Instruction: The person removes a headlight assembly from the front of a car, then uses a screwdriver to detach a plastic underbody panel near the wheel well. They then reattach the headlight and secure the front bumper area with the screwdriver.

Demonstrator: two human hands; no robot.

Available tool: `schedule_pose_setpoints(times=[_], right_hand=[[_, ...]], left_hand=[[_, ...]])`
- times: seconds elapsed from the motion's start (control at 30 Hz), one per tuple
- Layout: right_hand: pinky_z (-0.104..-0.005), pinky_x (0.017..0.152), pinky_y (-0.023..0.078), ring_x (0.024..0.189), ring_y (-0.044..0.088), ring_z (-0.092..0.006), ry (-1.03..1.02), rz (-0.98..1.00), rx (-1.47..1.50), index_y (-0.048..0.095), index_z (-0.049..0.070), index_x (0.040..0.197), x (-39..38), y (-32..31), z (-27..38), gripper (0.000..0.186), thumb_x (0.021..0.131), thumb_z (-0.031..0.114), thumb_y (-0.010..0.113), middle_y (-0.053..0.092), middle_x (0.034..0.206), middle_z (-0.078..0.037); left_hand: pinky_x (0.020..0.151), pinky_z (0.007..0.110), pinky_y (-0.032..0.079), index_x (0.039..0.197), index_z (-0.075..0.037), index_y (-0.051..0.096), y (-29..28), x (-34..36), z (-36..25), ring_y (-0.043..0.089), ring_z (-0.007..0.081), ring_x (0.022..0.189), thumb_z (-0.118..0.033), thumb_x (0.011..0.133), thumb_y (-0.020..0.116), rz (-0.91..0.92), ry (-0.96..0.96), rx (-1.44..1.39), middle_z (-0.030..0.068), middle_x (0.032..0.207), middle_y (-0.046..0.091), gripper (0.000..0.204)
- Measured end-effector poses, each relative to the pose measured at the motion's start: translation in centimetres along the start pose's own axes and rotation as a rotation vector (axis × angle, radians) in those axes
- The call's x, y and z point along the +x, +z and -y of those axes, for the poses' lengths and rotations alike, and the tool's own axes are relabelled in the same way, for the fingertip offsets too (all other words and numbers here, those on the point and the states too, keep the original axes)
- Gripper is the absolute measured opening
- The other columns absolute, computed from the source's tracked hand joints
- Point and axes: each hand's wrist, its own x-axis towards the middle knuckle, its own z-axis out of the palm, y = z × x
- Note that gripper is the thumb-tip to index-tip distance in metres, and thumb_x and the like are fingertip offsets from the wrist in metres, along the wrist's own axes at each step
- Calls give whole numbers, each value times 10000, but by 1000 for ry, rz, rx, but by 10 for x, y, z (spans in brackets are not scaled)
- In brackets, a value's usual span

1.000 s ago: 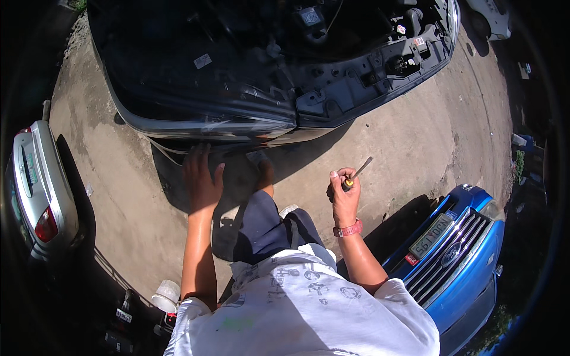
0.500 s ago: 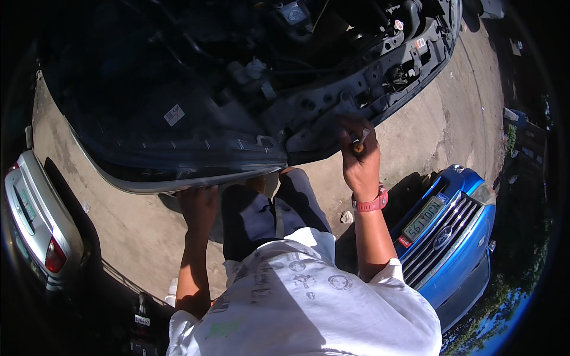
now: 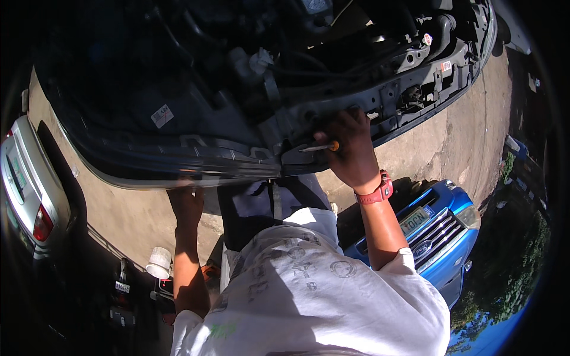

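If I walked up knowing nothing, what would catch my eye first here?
Most striking is the dark open engine bay filling the top, its front panel stripped bare. At its lower edge the right hand, with a red wristband, grips a thin metal screwdriver with an orange handle, while the left hand rests below the car's front rim. A bright blue car front sits at the lower right.

White sticker on engine cover

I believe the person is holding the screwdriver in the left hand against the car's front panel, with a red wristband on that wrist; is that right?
Not quite: the head view shows the right hand holding the screwdriver against the front panel, red wristband on that wrist. The left hand rests under the bumper edge.
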Motion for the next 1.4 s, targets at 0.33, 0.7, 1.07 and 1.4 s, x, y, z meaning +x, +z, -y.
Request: schedule_pose_setpoints(times=[0.33, 0.7, 1.07, 1.4], right_hand=[[-515, 964, 445, 1053, 543, -405, -46, 72, 36, 766, 72, 960, 8, -2, -3, 66, 912, 97, 804, 636, 1065, -129], [-414, 966, 496, 1014, 689, -295, 22, 96, 291, 764, 41, 1125, 9, -12, -21, 119, 1023, 85, 720, 764, 1107, -119], [-307, 909, 539, 972, 725, -140, 452, -92, 706, 783, 16, 1169, 9, -37, -48, 143, 1086, 74, 682, 810, 1067, -62], [-449, 800, 577, 930, 741, -440, 151, -93, 235, 775, -13, 1095, 27, -22, -46, 245, 904, 104, 873, 746, 1065, -195]], left_hand=[[1254, 619, 376, 1331, -102, 763, 10, 8, 3, 656, 433, 1361, -98, 916, 793, 32, -15, 12, 166, 1393, 746, 416], [1245, 627, 372, 1358, -112, 753, 15, 9, -3, 632, 423, 1386, -147, 874, 876, 79, -45, -6, 150, 1411, 736, 501], [1215, 631, 384, 1314, -161, 789, 11, 21, -21, 594, 475, 1370, -220, 862, 932, -59, -21, -9, 164, 1397, 730, 478], [1193, 614, 411, 1270, -157, 811, 11, 22, -26, 610, 480, 1336, -205, 881, 911, -124, -6, -23, 181, 1361, 739, 405]])
